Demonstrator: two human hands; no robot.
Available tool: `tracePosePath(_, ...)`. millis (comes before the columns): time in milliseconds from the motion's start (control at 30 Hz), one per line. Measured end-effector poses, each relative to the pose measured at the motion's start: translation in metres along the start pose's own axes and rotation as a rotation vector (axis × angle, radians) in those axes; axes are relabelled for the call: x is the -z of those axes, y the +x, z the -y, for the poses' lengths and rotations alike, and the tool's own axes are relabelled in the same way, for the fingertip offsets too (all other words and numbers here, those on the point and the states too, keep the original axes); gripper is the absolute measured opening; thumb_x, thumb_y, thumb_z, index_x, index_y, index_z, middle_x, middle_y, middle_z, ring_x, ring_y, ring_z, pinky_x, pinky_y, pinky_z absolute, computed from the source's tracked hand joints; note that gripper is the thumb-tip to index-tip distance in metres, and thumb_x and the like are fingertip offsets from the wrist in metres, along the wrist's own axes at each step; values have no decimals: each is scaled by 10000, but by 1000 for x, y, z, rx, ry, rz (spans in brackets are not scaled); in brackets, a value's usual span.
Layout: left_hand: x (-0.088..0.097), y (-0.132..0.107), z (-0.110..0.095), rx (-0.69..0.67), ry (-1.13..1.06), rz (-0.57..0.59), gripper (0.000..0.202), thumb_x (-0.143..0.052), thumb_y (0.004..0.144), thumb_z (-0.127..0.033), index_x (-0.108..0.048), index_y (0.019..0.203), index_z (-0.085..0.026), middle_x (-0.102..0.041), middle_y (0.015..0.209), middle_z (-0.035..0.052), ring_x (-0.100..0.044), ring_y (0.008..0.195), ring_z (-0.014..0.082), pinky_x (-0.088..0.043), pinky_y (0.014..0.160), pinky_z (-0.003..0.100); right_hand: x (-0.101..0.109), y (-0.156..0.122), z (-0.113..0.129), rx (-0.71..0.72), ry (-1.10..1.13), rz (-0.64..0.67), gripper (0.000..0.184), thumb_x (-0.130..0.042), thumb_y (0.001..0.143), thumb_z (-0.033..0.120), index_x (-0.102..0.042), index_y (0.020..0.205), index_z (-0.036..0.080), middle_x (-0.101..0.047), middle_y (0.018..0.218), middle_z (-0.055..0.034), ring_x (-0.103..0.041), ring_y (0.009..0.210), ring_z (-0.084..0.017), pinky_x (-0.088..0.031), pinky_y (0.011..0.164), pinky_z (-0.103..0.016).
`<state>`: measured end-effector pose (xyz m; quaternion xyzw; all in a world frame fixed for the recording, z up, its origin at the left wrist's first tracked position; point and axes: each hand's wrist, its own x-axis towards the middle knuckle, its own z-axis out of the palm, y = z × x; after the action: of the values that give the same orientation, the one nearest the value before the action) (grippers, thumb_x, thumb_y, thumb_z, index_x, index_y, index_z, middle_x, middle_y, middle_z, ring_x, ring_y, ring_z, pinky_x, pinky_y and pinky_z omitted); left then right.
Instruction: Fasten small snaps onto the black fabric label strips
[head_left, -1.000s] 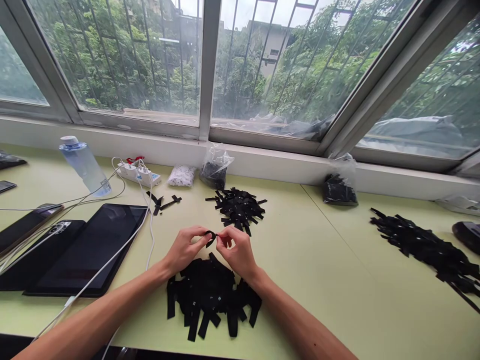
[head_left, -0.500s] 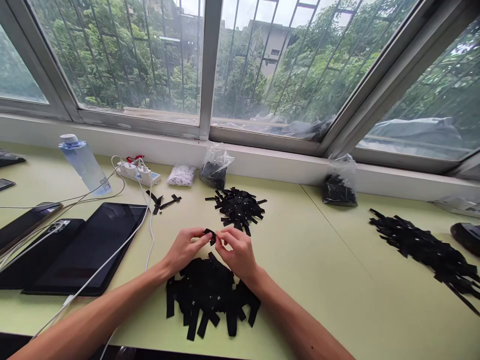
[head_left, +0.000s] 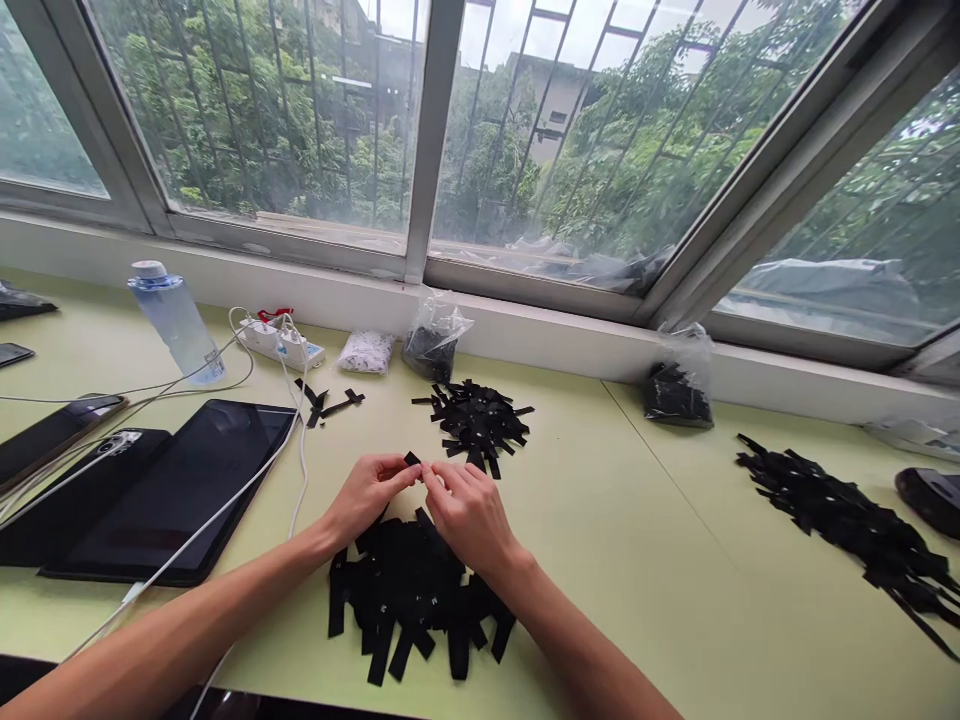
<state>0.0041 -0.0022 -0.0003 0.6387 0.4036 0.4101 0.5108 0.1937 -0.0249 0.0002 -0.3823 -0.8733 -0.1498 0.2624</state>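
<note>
My left hand (head_left: 367, 492) and my right hand (head_left: 466, 512) meet fingertip to fingertip above the near pile of black strips (head_left: 412, 600). Both pinch one small black strip (head_left: 412, 459), of which only a corner shows past my fingers. A second heap of black strips (head_left: 477, 421) lies on the table just beyond my hands. Both forearms reach in from the bottom edge.
A tablet (head_left: 176, 484), phones (head_left: 52, 430) and white cables (head_left: 225, 500) lie at left, with a water bottle (head_left: 171, 322) and power strip (head_left: 283, 345) behind. Bags (head_left: 432, 338) stand by the sill; another bag (head_left: 679, 384) and long black pile (head_left: 847, 515) at right.
My hands have closed in tighter around the small strip, which now shows less. The view has shifted slightly; the piles have not moved.
</note>
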Motion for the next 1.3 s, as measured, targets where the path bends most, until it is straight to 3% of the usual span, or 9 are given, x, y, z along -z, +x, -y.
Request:
tracePosePath(133, 2, -1, -3, -41, 32, -17, 323, -610, 931, -429, -731, 861, -138, -720, 828, 32, -612, 759, 169, -468, 702, 262, 0, 5, 7, -160, 219, -72, 294, -548, 924, 116, -642, 1190, 195, -702, 1066, -90, -636, 954, -244, -531, 827, -408)
tracePosePath(267, 4, -4, -10, -207, 166, -70, 210, -631, 933, -348, -748, 935, -173, -738, 926, 40, -659, 871, 184, -506, 833, 296, 2, 8, 8, -354, 410, -191, 310, -598, 945, 201, -615, 1251, 243, -667, 1206, -81, -554, 1164, -275, -480, 995, -470)
tracePosePath(367, 5, -4, -10, -328, 216, -86, 155, -653, 922, -284, -767, 981, -195, -746, 972, 51, -683, 885, 180, -530, 837, 300, 3, 8, 7, -413, 545, -153, 226, -582, 977, 227, -656, 1185, 273, -710, 1110, -46, -595, 1084, -247, -482, 948, -443)
tracePosePath(500, 5, -3, -5, -413, 250, -87, 140, -666, 915, -240, -781, 990, -211, -753, 950, 56, -697, 850, 173, -556, 789, 297, 3, 6, 7, -443, 580, -127, 128, -607, 977, 248, -699, 1060, 276, -726, 883, -4, -620, 852, -206, -452, 872, -422)
tracePosePath(633, 6, -2, -1, -464, 283, -107, 127, -669, 913, -229, -781, 969, -208, -753, 940, 69, -695, 841, 182, -566, 775, 315, 2, 5, 5, -403, 445, -186, 54, -678, 931, 286, -690, 892, 250, -709, 862, -13, -605, 872, -220, -421, 898, -441)
tracePosePath(700, 6, -2, 0, -500, 305, -112, 129, -664, 915, -223, -778, 973, -206, -754, 948, 77, -692, 852, 187, -569, 788, 329, 3, 5, 4, -371, 407, -238, 58, -698, 911, 294, -678, 941, 248, -712, 978, -41, -610, 979, -249, -429, 933, -455)
tracePosePath(833, 7, -3, 1, -602, 371, -84, 174, -656, 912, -179, -764, 1042, -221, -757, 991, 80, -684, 895, 195, -568, 827, 358, 6, 6, 5, -334, 554, -218, 331, -668, 926, 252, -588, 1248, 243, -699, 1132, -73, -628, 1079, -240, -498, 951, -418)
tracePosePath(1067, 7, -2, 5, -733, 460, -119, 224, -696, 861, -122, -763, 1044, -232, -759, 912, 60, -658, 810, 177, -558, 747, 332, -2, 4, 4, -395, 724, -172, 154, -695, 907, 199, -732, 1046, 253, -765, 937, -25, -676, 843, -194, -561, 788, -347)
tracePosePath(1300, 4, -2, 8, -630, 341, -146, 183, -700, 868, -145, -782, 1011, -224, -765, 928, 75, -674, 824, 181, -576, 760, 338, -7, 0, 7, -503, 793, -223, 185, -637, 926, 142, -738, 1032, 255, -759, 892, -19, -669, 815, -185, -573, 739, -328)
